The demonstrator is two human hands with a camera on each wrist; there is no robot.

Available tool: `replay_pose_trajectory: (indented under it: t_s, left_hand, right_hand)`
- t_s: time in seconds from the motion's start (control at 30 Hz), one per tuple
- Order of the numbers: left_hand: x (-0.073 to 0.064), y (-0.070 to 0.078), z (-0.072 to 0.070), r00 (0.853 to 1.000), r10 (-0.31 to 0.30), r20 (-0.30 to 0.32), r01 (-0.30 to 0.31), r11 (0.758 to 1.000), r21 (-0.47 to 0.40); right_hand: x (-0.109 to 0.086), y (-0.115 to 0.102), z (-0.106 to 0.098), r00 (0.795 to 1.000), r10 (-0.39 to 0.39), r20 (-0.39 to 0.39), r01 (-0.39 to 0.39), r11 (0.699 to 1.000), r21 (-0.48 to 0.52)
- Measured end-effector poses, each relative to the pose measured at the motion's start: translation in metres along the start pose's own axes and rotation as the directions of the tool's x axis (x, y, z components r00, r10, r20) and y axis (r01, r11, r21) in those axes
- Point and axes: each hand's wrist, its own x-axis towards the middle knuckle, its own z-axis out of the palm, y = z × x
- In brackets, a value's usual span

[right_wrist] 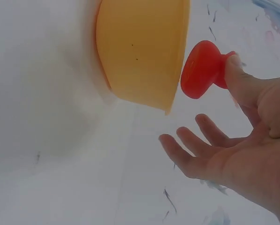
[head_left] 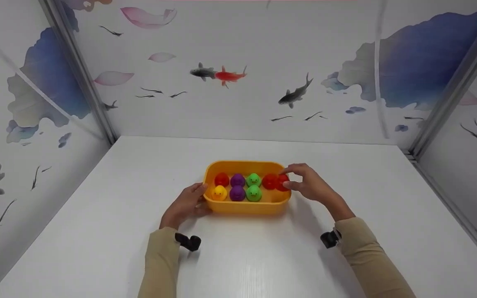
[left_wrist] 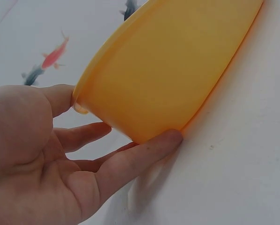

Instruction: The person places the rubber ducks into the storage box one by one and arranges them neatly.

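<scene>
A yellow-orange plastic basin [head_left: 246, 208] stands on the table with small rubber ducks in it. My left hand [head_left: 186, 203] holds its left end, thumb at the rim and fingers against the outer wall, as the left wrist view shows. Over the right rim, my right hand [head_left: 311, 184] pinches a red rubber duck [right_wrist: 201, 70] between thumb and index finger; its other fingers are spread apart. Inside the basin sit a red duck [head_left: 222, 179], a yellow duck [head_left: 219, 193], two purple ducks [head_left: 237, 193], two green ducks [head_left: 254, 193] and another red duck [head_left: 269, 181] at the right.
The white table [head_left: 246, 256] reaches back to a wall panel [head_left: 238, 111] printed with fish and petals. Side panels with metal posts [head_left: 83, 78] close in left and right. A black wrist camera [head_left: 191, 242] sits on the left sleeve, another [head_left: 330, 239] on the right.
</scene>
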Motion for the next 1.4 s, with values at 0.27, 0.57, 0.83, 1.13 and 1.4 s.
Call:
replay_pose_trajectory:
  t_s: [0.27, 0.57, 0.83, 1.13, 1.4]
  left_hand:
    - [0.001, -0.001, 0.0, 1.0, 0.0, 0.002, 0.0, 1.0, 0.016]
    - [0.001, -0.004, -0.001, 1.0, 0.007, 0.006, -0.008, 1.0, 0.007]
    - [0.001, -0.002, -0.003, 1.0, 0.027, 0.013, -0.027, 1.0, -0.008]
    - [-0.001, -0.005, -0.001, 1.0, 0.028, -0.001, -0.028, 0.999, 0.037]
    - [0.002, -0.004, -0.003, 1.0, 0.029, 0.011, -0.029, 1.0, 0.003]
  right_hand:
    - [0.012, 0.007, 0.016, 1.0, -0.003, 0.025, 0.002, 0.999, 0.05]
    - [0.02, 0.011, 0.026, 0.988, 0.141, 0.058, -0.147, 0.983, 0.113]
    - [0.028, 0.007, 0.02, 0.964, 0.195, 0.18, -0.213, 0.973, 0.085]
    - [0.035, 0.014, 0.021, 0.944, 0.225, 0.241, -0.244, 0.968, 0.052]
    - [0.042, 0.016, 0.023, 0.938, 0.259, 0.23, -0.265, 0.964, -0.002]
